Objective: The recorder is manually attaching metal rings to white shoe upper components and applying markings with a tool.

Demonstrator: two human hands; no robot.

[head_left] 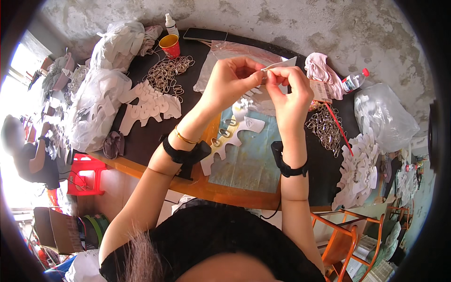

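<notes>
Both my hands are raised over the middle of the table, fingertips close together. My left hand (232,82) and my right hand (290,89) pinch a thin white strap-like piece (284,64) between them. A bit of metal seems to show between the fingertips, but the fingers hide most of it. Below them, a white scalloped strip (243,126) lies on the bluish work sheet (249,164), with several oval metal rings (223,133) along it. Another white cut piece (240,110) lies just beyond it, partly beneath my hands.
Piles of metal rings lie left (169,70) and right (324,129). White cut pieces (150,104) sit at left, more (359,171) at right. Around the back are a red cup (171,49), a spray bottle (171,26), a phone (205,35) and a bottle (354,81). Another person (35,155) works far left.
</notes>
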